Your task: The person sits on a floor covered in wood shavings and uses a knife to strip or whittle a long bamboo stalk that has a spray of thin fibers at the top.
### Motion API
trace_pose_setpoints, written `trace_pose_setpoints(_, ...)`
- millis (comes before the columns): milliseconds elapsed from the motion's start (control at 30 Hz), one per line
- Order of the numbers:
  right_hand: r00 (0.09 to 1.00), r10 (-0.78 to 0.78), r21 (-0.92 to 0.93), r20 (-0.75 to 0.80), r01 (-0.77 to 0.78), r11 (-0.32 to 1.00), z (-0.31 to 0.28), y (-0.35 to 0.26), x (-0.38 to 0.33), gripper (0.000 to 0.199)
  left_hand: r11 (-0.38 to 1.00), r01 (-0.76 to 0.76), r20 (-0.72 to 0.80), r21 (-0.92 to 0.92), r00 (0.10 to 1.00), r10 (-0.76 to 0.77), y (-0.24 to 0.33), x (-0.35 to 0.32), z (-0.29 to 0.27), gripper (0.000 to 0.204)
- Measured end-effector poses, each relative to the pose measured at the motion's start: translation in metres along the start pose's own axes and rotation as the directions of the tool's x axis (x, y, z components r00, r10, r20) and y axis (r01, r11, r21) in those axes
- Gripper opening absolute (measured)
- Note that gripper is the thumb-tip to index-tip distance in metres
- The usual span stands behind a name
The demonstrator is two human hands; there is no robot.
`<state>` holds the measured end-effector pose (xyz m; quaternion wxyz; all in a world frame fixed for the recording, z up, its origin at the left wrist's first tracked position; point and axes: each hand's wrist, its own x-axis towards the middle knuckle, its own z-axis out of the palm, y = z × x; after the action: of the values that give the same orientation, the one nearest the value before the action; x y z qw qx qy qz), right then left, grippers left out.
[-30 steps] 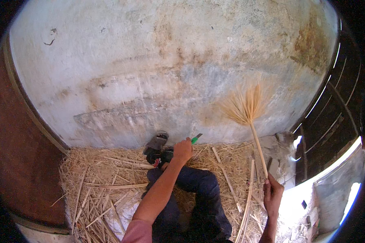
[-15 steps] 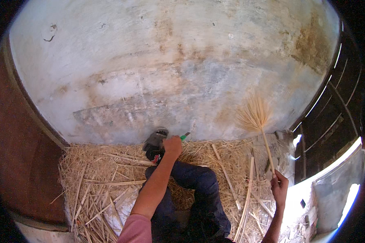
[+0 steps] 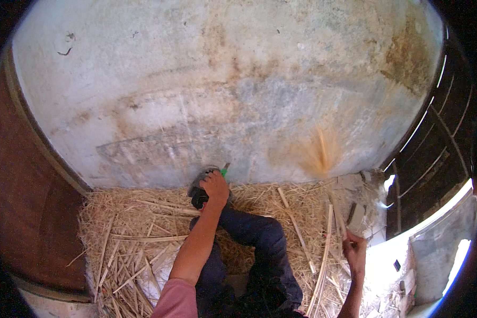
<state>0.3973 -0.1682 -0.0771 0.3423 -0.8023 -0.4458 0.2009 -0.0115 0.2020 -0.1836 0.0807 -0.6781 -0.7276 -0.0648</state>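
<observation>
My left hand (image 3: 215, 185) is closed around a green-handled knife (image 3: 224, 169), its short dark blade pointing up and away; the hand is in front of my grey shoe (image 3: 197, 183). At the right, my right hand (image 3: 355, 248) grips the lower end of a thin pale stick. The stick's far end splays into a fan of fine straw-coloured strands, like a split-bamboo brush (image 3: 322, 153). Motion blurs that fan, which shows against the wall; whether it touches the wall I cannot tell.
A stained pale wall (image 3: 159, 95) rises ahead. Shavings and split strips (image 3: 127, 254) cover the floor around my legs (image 3: 259, 238). A grey block (image 3: 356, 216) lies beyond my right hand. A brown panel (image 3: 37, 185) stands left, dark slats (image 3: 434, 153) right.
My left hand has moved a little left and away with the knife, now more upright. My right hand and the brush have shifted left, uncovering the grey block.
</observation>
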Motion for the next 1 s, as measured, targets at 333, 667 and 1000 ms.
trace_pose_setpoints(333,0.799,-0.356,-0.089,0.484,0.450,0.889,0.115,-0.057,0.011,0.034,1.000,0.026,-0.361,0.011,0.932,-0.021,-0.027,0.008,-0.010,0.041)
trace_pose_setpoints(667,0.744,-0.379,0.277,0.551,0.266,0.924,0.217,-0.113,0.029,0.034,0.745,-0.120,-0.573,-0.656,0.722,-0.388,-0.100,-0.014,-0.124,0.027)
trace_pose_setpoints(1000,0.664,-0.692,0.229,0.283,0.654,0.721,0.281,-0.120,0.067,0.029,0.725,-0.139,-0.498,-0.675,0.810,-0.309,-0.082,-0.031,-0.124,0.029)
